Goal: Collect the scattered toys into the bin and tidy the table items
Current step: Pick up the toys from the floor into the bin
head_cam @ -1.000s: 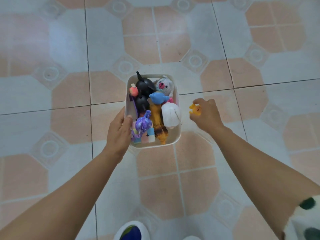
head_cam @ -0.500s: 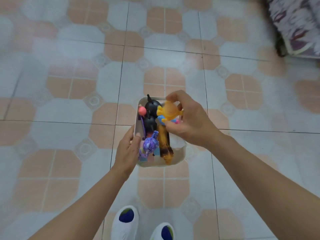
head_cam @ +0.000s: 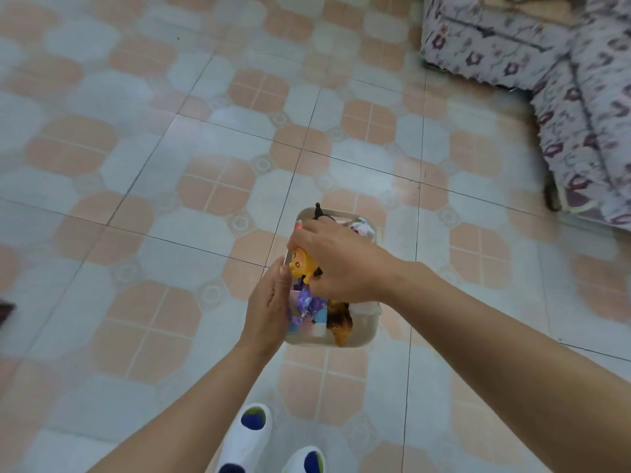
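Two hands meet at the bin point(head_cam: 341, 340), which the person holds out in front of them over the tiled floor point(head_cam: 153, 186). The left hand point(head_cam: 268, 310) lies flat against the bin's left wall, thumb up along the rim; the fingers run out of sight on the far side of the palm, so how far they curl under I cannot tell, though the hand plainly has hold of that side. The right hand point(head_cam: 343, 264) reaches in from the right and covers most of the opening, fingers curled round a yellow toy point(head_cam: 302, 266) that sits just inside the left rim, nearly touching the left thumb.

Several toys fill the bin beneath: a purple toy point(head_cam: 307, 303) at the near left, an orange-brown toy point(head_cam: 339, 320) beside it against the near wall, pale blocks point(head_cam: 319, 324) between them, and a black toy point(head_cam: 318, 213) poking over the far rim (only its tip shows past the knuckles).

Open floor spreads wide to the left and ahead, peach and pale grey tiles with thin grout lines. A flowered mattress point(head_cam: 546, 63) fills the far right corner, its edge well apart from the bin. White shoes point(head_cam: 251, 435) stand directly below.
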{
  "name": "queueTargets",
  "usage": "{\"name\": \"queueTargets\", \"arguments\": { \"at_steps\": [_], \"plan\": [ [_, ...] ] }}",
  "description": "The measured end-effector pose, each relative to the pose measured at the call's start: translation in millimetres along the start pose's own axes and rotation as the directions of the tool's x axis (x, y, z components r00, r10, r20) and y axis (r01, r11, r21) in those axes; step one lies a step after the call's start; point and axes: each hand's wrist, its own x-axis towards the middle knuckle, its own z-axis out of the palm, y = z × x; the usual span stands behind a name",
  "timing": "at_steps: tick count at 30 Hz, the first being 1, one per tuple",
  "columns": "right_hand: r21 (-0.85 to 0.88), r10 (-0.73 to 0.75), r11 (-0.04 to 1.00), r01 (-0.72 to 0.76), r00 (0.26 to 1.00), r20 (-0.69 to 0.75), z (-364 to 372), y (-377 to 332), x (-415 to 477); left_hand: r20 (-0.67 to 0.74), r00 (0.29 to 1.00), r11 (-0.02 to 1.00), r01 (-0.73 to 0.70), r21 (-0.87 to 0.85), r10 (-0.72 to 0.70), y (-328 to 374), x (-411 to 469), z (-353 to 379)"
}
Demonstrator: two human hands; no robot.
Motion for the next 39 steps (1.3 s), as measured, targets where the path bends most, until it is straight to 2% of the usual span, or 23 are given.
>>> {"name": "queueTargets", "arguments": {
  "at_steps": [2,6,10,14,18,22,27,33,36,39],
  "plan": [
    [-0.062,-0.042,0.997,0.046,0.998,0.055,-1.1,-18.4,7.0,-0.016,1.0,1.0,0.006,-0.024,-0.007,6.5,-7.4,-12.1],
    [-0.128,-0.134,0.98,0.152,0.981,0.137,-2.9,-69.1,33.5,-0.157,0.987,0.998,0.025,-0.057,-0.034,16.4,-25.0,-54.3],
    [-0.106,-0.208,0.968,0.227,0.965,0.161,-6.7,-110.3,64.5,-0.228,0.972,0.997,0.033,-0.071,-0.049,20.1,-35.7,-100.8],
    [-0.061,-0.287,0.954,0.295,0.951,0.112,-7.8,-160.0,103.7,-0.343,0.938,0.996,0.031,-0.085,-0.058,18.6,-44.5,-156.8],
    [-0.053,-0.377,0.924,0.379,0.925,0.044,-14.8,-215.8,143.6,-0.431,0.892,0.986,0.081,-0.147,-0.138,16.9,-54.6,-218.4],
    [-0.04,-0.403,0.914,0.404,0.915,0.03,-17.3,-288.3,185.7,-0.528,0.834,0.983,0.086,-0.162,-0.16,19.4,-70.8,-297.3],
    [-0.02,-0.416,0.909,0.416,0.909,-0.017,-10.8,-366.9,235.7,-0.654,0.731,0.977,0.089,-0.194,-0.197,29.4,-98.0,-392.6],
    [0.003,-0.532,0.846,0.533,0.846,-0.014,10.7,-478.3,296.1,-0.831,0.51,0.971,0.043,-0.233,-0.222,40.2,-142.2,-505.3],
    [0.037,-0.573,0.819,0.573,0.82,-0.001,23.9,-524.2,322.7,-0.867,0.434,0.966,0.041,-0.256,-0.247,34.5,-160.4,-549.8],
    [0.063,-0.588,0.807,0.587,0.809,-0.004,39.0,-565.9,353.8,-0.906,0.318,0.959,0.039,-0.281,-0.278,17.6,-172.4,-594.3]
  ]
}}
